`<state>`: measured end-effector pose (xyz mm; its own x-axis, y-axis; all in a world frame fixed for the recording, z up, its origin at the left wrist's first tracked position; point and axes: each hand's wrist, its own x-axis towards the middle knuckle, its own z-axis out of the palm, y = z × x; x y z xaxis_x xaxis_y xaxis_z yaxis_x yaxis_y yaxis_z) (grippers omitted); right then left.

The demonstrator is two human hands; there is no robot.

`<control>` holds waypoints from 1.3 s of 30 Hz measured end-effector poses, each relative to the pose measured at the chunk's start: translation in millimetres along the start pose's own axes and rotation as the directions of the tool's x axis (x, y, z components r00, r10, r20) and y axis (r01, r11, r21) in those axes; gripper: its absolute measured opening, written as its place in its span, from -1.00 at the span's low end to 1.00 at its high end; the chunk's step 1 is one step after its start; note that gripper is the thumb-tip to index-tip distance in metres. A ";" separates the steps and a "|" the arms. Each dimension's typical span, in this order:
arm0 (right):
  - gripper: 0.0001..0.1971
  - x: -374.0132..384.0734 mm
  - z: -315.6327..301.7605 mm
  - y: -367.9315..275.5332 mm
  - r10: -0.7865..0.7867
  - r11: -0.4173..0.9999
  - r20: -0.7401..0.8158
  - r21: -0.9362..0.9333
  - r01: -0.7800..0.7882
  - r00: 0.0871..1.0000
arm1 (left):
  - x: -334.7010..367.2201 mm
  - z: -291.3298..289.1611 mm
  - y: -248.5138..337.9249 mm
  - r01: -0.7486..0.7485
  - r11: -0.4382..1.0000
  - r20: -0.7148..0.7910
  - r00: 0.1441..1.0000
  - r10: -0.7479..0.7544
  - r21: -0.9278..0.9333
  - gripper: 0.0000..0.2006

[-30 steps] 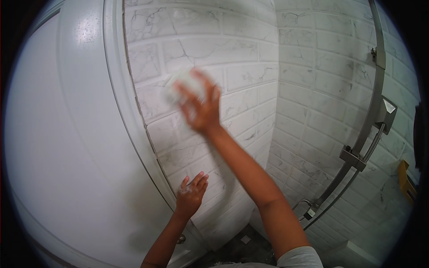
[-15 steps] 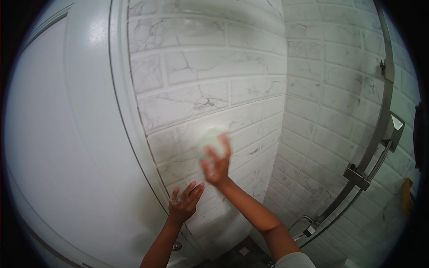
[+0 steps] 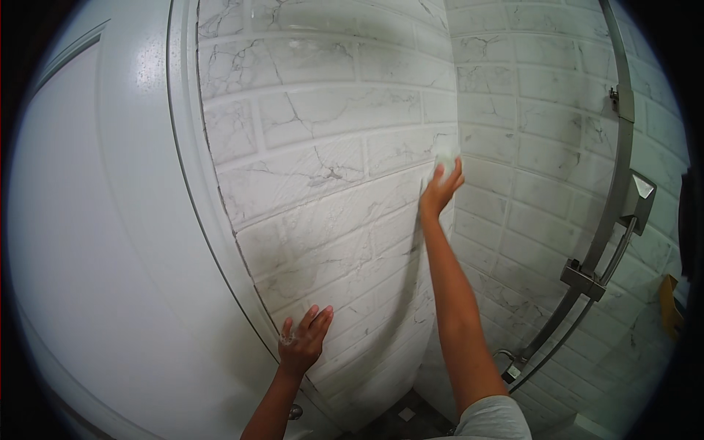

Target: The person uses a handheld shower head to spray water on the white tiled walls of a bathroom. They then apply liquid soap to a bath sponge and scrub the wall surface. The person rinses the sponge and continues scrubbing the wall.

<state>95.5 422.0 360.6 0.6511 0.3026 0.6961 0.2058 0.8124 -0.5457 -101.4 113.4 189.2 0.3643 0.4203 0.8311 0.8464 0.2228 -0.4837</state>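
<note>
My right hand (image 3: 440, 194) is raised to the corner of the white, grey-veined tiled wall (image 3: 315, 209). Its fingers press a pale, greenish-white sponge (image 3: 445, 156) to the tiles; the sponge is partly hidden and blurred. Wet streaks show on the tiles to its left. Lower down, my left hand (image 3: 303, 346) lies against the same wall close to the door frame, fingers spread. White suds cling to it near the thumb, and it holds nothing.
A white door (image 3: 110, 220) with a round knob (image 3: 295, 412) stands on the left. Along the right wall runs a metal shower rail (image 3: 614, 198) with a bracket (image 3: 583, 280) and a hose. A yellowish object (image 3: 669, 306) hangs at far right. Dark floor (image 3: 392, 416) shows below.
My right hand has swept the sponge up and to the right, from the middle of the wall to the corner, and the arm has straightened. My left hand stays nearly where it was.
</note>
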 end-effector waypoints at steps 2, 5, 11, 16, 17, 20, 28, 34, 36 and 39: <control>-0.58 -46.8 -17.3 -3.8 -0.100 0.994 0.056 -0.039 0.102 0.993 | -0.9 0.2 -2.0 0.000 1.000 -0.004 1.000 0.000 -0.002 -0.72; -0.60 -125.1 -32.2 -62.2 -0.228 0.939 0.170 0.299 0.171 0.959 | -5.8 -0.7 -8.5 -0.010 1.000 0.010 1.000 0.010 0.029 -0.73; -0.60 -100.7 -14.9 -122.0 -0.705 0.703 0.323 0.433 0.563 0.632 | -4.1 -2.9 -8.0 -0.017 1.000 -0.002 1.000 0.017 0.006 -0.77; -0.54 26.6 41.3 -76.1 -0.351 0.905 0.012 0.261 0.336 0.936 | -5.9 -2.9 -5.2 -0.002 1.000 0.009 1.000 0.002 0.009 -0.73; -0.53 43.1 38.6 -64.6 -0.230 0.935 -0.048 0.266 0.235 0.972 | -6.1 -1.4 -3.1 0.005 1.000 0.009 1.000 -0.005 0.005 -0.72; -0.57 51.9 26.5 -24.1 -0.128 0.984 -0.105 0.110 0.139 0.986 | -1.7 0.8 1.5 -0.005 1.000 -0.010 1.000 0.006 0.017 -0.72; -0.56 -170.0 -35.1 -127.6 -0.511 0.825 0.282 0.427 0.371 0.812 | -7.6 1.4 -5.6 0.023 0.998 -0.037 0.999 -0.025 -0.064 -0.79; -0.61 -200.8 -71.1 -76.9 -0.710 0.692 0.304 0.469 0.549 0.635 | -18.2 5.9 -1.8 0.017 0.969 -0.036 0.999 -0.026 -0.248 -0.87; -0.59 -164.2 -52.0 -66.0 -0.470 0.873 0.275 0.286 0.396 0.838 | -12.6 3.5 -4.8 -0.001 0.968 -0.060 0.998 -0.014 -0.250 -0.87; -0.57 -113.8 -23.9 -90.2 -0.147 0.963 0.193 0.252 0.096 0.970 | -12.8 2.4 -6.5 -0.022 0.970 -0.074 0.997 0.004 -0.243 -0.85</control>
<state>20.4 302.4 319.4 0.4601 0.2702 0.8457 0.0770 0.9368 -0.3412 -112.6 108.7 181.0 0.3951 0.3552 0.8472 0.9073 -0.0067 -0.4204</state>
